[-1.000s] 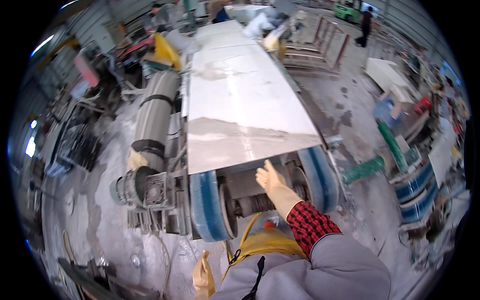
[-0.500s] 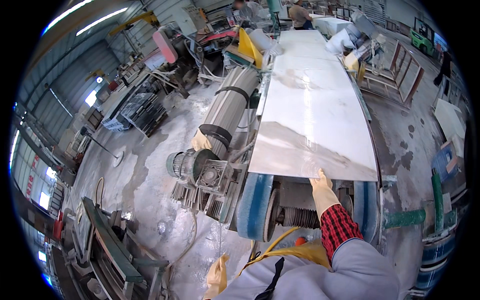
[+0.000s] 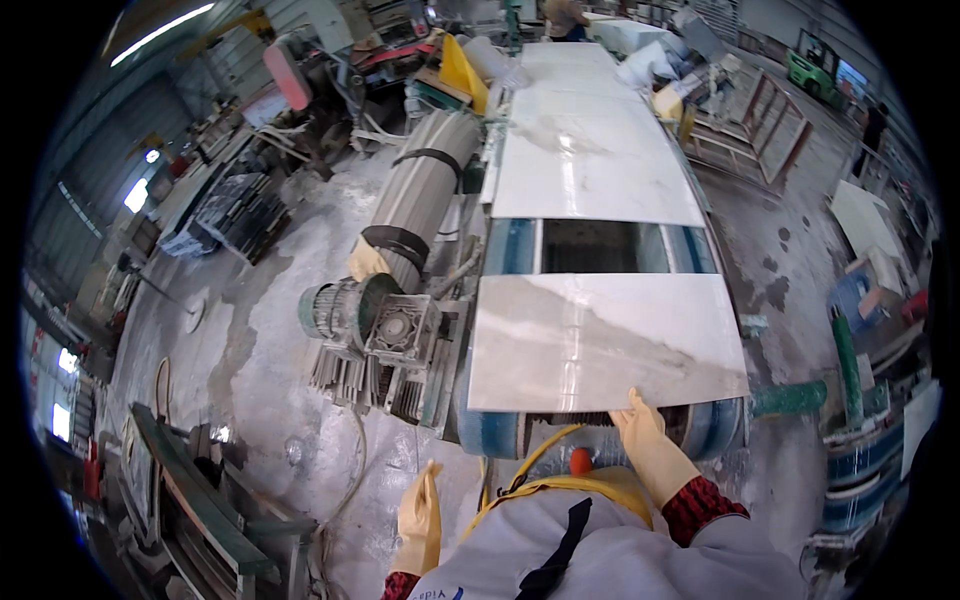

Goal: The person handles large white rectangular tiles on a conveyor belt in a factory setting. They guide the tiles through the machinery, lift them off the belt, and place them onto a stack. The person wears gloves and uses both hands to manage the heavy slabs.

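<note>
Looking down, I see my right hand (image 3: pixel 650 445), in a yellowish glove, pressed flat with fingers spread on the near edge of the pale marbled stone slab (image 3: pixel 600 340). The slab lies on the blue-belted conveyor (image 3: pixel 495 430), just ahead of my apron. A second slab (image 3: pixel 590 165) sits farther along, apart, a dark gap between them. My left hand (image 3: pixel 420 515) hangs open at my side, holding nothing, above the wet floor (image 3: pixel 270 400).

Head-worn fisheye, looking down — slab (image 3: pixel 600 340) close below
</note>
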`<state>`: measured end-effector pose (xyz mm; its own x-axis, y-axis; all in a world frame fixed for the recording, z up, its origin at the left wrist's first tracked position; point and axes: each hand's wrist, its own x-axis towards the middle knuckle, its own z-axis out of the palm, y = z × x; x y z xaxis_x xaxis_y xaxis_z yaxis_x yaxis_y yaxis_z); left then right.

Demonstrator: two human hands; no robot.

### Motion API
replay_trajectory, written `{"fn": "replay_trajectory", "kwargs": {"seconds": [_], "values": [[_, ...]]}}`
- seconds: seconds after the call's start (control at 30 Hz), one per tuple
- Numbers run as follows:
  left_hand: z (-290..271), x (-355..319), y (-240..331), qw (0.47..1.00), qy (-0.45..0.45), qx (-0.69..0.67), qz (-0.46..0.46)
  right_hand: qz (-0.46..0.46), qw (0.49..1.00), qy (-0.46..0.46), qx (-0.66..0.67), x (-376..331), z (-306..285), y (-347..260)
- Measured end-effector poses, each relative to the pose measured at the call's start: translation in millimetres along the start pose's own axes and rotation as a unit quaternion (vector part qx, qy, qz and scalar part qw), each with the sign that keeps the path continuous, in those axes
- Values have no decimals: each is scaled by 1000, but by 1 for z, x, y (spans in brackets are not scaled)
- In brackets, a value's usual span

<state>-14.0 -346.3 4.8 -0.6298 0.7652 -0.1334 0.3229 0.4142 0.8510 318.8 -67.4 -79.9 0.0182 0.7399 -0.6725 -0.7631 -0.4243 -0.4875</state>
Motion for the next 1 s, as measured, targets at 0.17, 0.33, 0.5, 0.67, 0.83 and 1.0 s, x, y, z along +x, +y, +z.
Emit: {"fn": "replay_trajectory", "kwargs": {"seconds": [0.17,0.33,0.5,0.67,0.83,1.0], "values": [[33,80,65,959,-108,-32,262,7,996,28,-83,-110,-47,11],[131,183,121,784,-157,167,576,7,992,80,-94,-147,-84,36],[217,258,166,797,-361,223,429,-21,996,34,-86,-136,-101,56],[226,236,209,804,-393,367,253,17,995,34,-95,-139,-88,46],[186,190,201,877,-399,219,153,78,993,67,-49,-107,-121,57],[140,117,201,901,-308,237,194,91,993,-6,-72,-136,-152,52]]}}
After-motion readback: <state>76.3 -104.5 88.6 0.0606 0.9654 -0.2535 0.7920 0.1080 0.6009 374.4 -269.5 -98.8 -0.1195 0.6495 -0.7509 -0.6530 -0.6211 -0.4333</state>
